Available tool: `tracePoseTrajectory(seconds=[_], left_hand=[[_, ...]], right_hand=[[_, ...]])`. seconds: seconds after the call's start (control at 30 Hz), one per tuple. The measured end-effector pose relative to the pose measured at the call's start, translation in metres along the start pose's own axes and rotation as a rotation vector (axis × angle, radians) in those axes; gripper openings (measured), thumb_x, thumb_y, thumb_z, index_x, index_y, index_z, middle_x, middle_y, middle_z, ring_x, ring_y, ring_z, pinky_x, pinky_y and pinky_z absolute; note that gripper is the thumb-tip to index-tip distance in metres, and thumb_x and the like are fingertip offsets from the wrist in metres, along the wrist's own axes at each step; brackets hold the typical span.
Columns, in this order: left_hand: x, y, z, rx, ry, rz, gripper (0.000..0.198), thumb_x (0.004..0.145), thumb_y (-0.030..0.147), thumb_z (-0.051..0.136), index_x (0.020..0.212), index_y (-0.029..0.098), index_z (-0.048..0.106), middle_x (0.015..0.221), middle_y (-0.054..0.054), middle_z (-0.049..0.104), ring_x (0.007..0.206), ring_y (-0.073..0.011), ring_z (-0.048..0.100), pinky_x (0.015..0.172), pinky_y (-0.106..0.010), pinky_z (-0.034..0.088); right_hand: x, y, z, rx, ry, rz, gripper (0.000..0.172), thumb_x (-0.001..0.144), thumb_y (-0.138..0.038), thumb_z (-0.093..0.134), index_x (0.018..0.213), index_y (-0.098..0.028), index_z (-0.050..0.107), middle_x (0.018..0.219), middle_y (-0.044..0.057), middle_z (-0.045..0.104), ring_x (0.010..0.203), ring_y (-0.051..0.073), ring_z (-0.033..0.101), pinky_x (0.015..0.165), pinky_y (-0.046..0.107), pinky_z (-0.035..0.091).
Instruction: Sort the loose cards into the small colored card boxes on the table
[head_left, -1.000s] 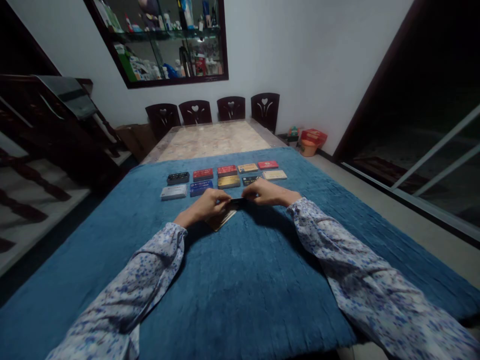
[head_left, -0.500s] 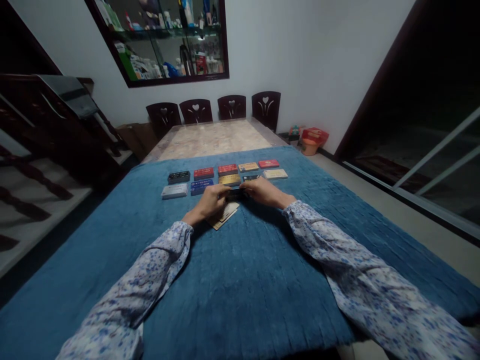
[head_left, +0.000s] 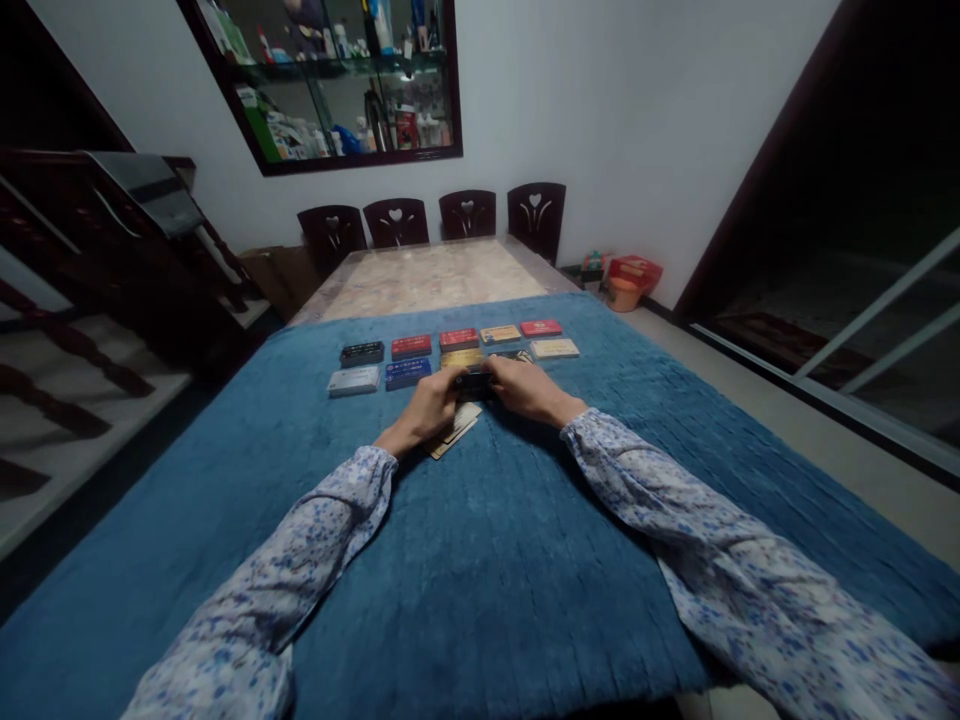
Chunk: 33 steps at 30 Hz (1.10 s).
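Both my hands meet over a blue cloth [head_left: 487, 560] on the table. My left hand [head_left: 433, 405] and my right hand [head_left: 525, 385] are closed on the two ends of a small dark card pack [head_left: 474, 381]. Under my left hand lie a few loose tan cards [head_left: 459, 428]. Just beyond my hands, several small packs lie in two rows: a grey one [head_left: 353, 380], a blue one [head_left: 407, 372], a black one [head_left: 361, 352], red ones [head_left: 411, 346] and a cream one [head_left: 555, 348].
Past the cloth the bare marble tabletop [head_left: 427, 280] runs to several dark chairs [head_left: 465, 214]. A glass cabinet [head_left: 337, 80] hangs on the wall. A red basket [head_left: 636, 274] sits on the floor at right. Dark wooden stairs [head_left: 90, 330] stand at left.
Both hands have moved forward, away from me, with the dark pack, closer to the rows. The loose tan cards have stayed on the cloth.
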<state>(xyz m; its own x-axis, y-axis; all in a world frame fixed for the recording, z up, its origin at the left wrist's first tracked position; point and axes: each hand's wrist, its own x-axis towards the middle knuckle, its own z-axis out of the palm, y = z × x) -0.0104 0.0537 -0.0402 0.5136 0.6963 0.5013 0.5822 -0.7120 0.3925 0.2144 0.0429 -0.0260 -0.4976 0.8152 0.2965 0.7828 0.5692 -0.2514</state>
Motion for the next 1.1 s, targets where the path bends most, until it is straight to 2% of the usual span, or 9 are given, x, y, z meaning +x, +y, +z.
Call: tracePoseTrajectory(seconds=[0.17,0.3,0.6,0.83,1.1], left_hand=[[-0.001,-0.002,0.004,-0.005,0.008,0.02,0.051,0.077,-0.002,0.052,0.123,0.016,0.064,0.118,-0.009,0.075,0.108,-0.0232,0.071,0.098,-0.036,0.058],[-0.001,-0.002,0.005,0.012,-0.01,0.022,0.053,0.075,-0.003,0.053,0.124,0.016,0.061,0.12,-0.011,0.072,0.112,-0.025,0.068,0.101,-0.039,0.057],[-0.002,-0.005,0.003,0.027,-0.012,0.007,0.053,0.077,0.0,0.056,0.126,0.018,0.061,0.111,-0.009,0.065,0.104,-0.0237,0.065,0.097,-0.039,0.058],[-0.001,-0.004,0.002,0.01,-0.05,0.016,0.053,0.079,0.002,0.057,0.131,0.013,0.059,0.122,-0.014,0.06,0.112,-0.0262,0.062,0.103,-0.043,0.056],[-0.001,-0.001,-0.003,0.006,-0.07,0.005,0.049,0.078,0.008,0.064,0.126,0.018,0.062,0.116,-0.01,0.061,0.112,-0.0259,0.062,0.105,-0.042,0.055]], right_hand=[[-0.002,-0.004,0.003,-0.042,-0.031,0.039,0.045,0.082,-0.006,0.06,0.125,-0.017,0.051,0.125,0.016,0.064,0.107,0.027,0.066,0.088,0.036,0.049],[-0.002,-0.004,0.004,-0.015,-0.04,0.031,0.048,0.082,-0.006,0.059,0.128,-0.016,0.049,0.129,0.016,0.059,0.109,0.027,0.065,0.091,0.037,0.051],[-0.001,-0.006,0.005,0.0,-0.024,0.004,0.051,0.083,-0.004,0.055,0.133,-0.014,0.048,0.13,0.017,0.053,0.104,0.026,0.066,0.093,0.041,0.055],[-0.001,-0.001,0.005,0.026,0.004,-0.027,0.053,0.084,-0.007,0.061,0.136,-0.014,0.049,0.132,0.017,0.05,0.106,0.025,0.064,0.095,0.04,0.055],[-0.001,0.005,0.003,-0.052,0.009,-0.092,0.046,0.087,-0.018,0.069,0.131,-0.016,0.057,0.124,0.015,0.057,0.107,0.026,0.059,0.094,0.042,0.052]])
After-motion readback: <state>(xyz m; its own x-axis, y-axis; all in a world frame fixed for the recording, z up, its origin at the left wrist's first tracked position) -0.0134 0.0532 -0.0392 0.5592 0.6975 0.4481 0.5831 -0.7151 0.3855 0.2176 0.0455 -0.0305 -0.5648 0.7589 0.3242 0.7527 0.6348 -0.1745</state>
